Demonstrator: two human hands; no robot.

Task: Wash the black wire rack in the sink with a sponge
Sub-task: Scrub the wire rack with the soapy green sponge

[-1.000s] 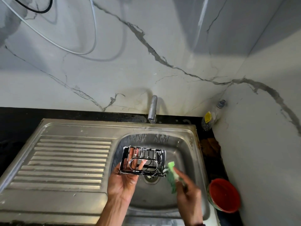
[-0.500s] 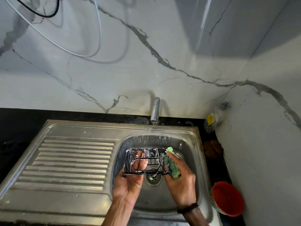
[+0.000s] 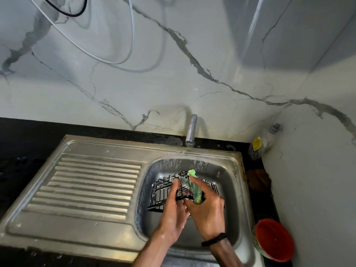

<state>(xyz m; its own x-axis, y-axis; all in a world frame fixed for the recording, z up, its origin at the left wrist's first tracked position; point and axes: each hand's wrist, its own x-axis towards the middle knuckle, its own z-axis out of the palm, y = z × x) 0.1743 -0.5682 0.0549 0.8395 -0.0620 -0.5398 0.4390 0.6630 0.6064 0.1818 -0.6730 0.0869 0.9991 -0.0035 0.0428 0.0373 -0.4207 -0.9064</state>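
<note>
- Two hands work over the basin of the steel sink (image 3: 238, 170), which fills the right end of the sink unit, with the ribbed draining board (image 3: 92, 182) taking up the left end.
- The black wire rack (image 3: 165, 186) is held tilted above the middle of the basin, with its far edge toward the back wall of the basin under the tap (image 3: 191, 131); whether any corner rests on the basin floor cannot be told.
- The left hand (image 3: 174, 211) grips the near side of the rack, fingers reaching up through and over the wires, thumb side hidden.
- The right hand (image 3: 207, 210) is curled round the green sponge (image 3: 194, 186), whose pale tip sticks up past the fingers and lies against the wires near the rack's middle.
- White foam clings to some wires, so the step in hand looks like the soaping and scrubbing stage, well under way but not at rinsing; no water shows from the tap.
- The next move probably calls for a firm left-hand hold while the sponge runs along the wires, then a turn of the rack to reach its right end and underside.
- A red bowl (image 3: 273, 239) sits by the sink's front right corner, and a plastic bottle (image 3: 262, 141) leans in the back right corner.
</note>
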